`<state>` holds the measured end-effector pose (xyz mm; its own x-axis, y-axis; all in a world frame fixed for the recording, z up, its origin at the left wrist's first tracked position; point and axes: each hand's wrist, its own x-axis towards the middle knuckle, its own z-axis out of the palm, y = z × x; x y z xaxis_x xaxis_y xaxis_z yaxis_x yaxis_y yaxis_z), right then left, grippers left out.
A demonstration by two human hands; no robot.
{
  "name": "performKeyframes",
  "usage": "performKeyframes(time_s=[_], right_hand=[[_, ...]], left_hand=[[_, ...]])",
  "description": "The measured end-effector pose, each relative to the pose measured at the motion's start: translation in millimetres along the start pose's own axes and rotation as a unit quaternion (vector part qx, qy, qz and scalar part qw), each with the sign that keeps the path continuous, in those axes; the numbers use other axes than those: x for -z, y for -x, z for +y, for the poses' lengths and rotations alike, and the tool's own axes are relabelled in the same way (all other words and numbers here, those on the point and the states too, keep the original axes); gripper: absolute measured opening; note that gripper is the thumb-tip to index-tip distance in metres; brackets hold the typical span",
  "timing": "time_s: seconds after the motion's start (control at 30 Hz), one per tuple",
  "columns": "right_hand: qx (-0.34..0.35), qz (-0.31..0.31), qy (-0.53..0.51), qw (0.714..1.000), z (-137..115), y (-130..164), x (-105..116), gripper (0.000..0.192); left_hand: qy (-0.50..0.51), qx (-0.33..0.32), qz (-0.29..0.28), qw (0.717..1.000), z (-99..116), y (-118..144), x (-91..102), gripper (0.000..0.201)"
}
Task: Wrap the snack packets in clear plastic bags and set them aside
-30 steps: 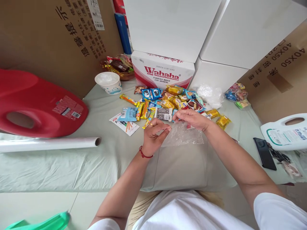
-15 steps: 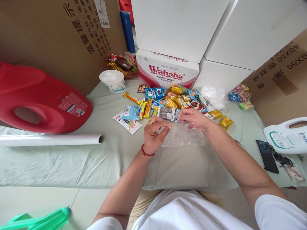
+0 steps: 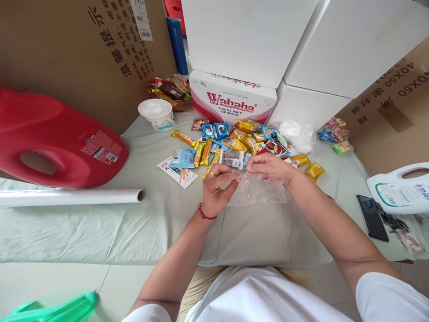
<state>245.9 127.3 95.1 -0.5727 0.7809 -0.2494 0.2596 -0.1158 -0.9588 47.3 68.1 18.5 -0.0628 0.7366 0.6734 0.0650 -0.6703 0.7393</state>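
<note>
Pinched between the fingertips of both hands, a clear plastic bag point(image 3: 256, 190) hangs at the centre of the frame, its top edge gripped at two spots as if to part the mouth. The left hand point(image 3: 217, 190), a red cord at its wrist and a ring on one finger, closes thumb and forefinger on the bag's left corner; the right hand point(image 3: 273, 167) nips the upper edge just beside it. The bag's lower part rests on the pale green cloth point(image 3: 100, 232) over the table, directly in front of a loose pile of snack packets point(image 3: 241, 141) lying within easy reach just above the hands.

Behind the pile, upper centre, a white and red carton point(image 3: 231, 100) reads "Wahaha, purified water for drinking". A brown carton point(image 3: 392, 96) at upper right bears "40X50" upside down. At left lie a red jug point(image 3: 50, 138) on its side and a roll of clear film point(image 3: 70, 197); a paper cup point(image 3: 157, 114) stands near them. At right, a black phone point(image 3: 372, 217) lies beside a white jug point(image 3: 400, 188).
</note>
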Motion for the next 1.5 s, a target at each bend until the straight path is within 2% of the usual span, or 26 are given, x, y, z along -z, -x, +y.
performKeyframes(time_s=[0.2, 0.27, 0.37, 0.47, 0.7, 0.8, 0.97, 1.07, 1.17, 1.3, 1.37, 1.5], right_hand=[[0.007, 0.024, 0.020, 0.999, 4.6, 1.0, 4.2, 0.046], [0.016, 0.010, 0.036, 0.999, -1.5, 5.6, 5.6, 0.050], [0.005, -0.037, 0.067, 0.997, -11.5, 11.1, 6.2, 0.044], [-0.009, -0.041, 0.060, 0.997, -15.7, 11.0, 4.3, 0.040], [-0.043, 0.012, 0.006, 0.999, -6.1, 4.6, 3.4, 0.038], [-0.050, 0.046, -0.001, 0.998, -1.1, 4.5, 4.2, 0.040], [0.010, 0.095, -0.001, 0.995, 1.0, 6.1, 0.8, 0.043], [0.052, 0.139, -0.009, 0.989, -3.6, 12.2, 1.7, 0.045], [0.079, 0.144, 0.004, 0.986, -12.2, 26.1, 3.4, 0.044], [0.110, 0.002, 0.052, 0.993, -17.3, 46.5, -0.4, 0.049], [0.110, -0.036, 0.076, 0.990, -13.5, 51.9, -3.9, 0.048], [0.099, -0.003, 0.119, 0.988, -4.4, 56.3, -5.4, 0.034]], left_hand=[[-0.022, -0.023, 0.000, 0.999, 4.7, -1.6, 0.7, 0.011], [-0.021, -0.023, 0.002, 1.000, 4.9, -1.5, 0.6, 0.011], [-0.023, -0.015, 0.003, 1.000, 4.2, -0.8, 0.5, 0.008], [-0.030, -0.008, 0.006, 0.999, 3.6, 0.0, 0.6, 0.006], [-0.027, -0.016, -0.008, 0.999, 5.0, 0.3, 1.7, 0.007], [-0.063, -0.047, -0.015, 0.997, 9.0, -1.0, 1.5, 0.010], [-0.156, -0.089, -0.005, 0.984, 25.6, -2.4, 1.9, 0.010], [-0.170, -0.099, 0.004, 0.980, 36.7, -1.1, 4.8, 0.011], [-0.106, -0.059, 0.011, 0.992, 43.3, -0.3, 8.7, 0.012], [0.035, 0.057, 0.025, 0.997, 47.0, -2.9, 11.5, 0.004], [0.081, 0.098, 0.039, 0.991, 48.9, -4.1, 11.8, 0.008], [0.152, 0.151, 0.030, 0.976, 53.2, 0.1, 14.2, 0.010]])
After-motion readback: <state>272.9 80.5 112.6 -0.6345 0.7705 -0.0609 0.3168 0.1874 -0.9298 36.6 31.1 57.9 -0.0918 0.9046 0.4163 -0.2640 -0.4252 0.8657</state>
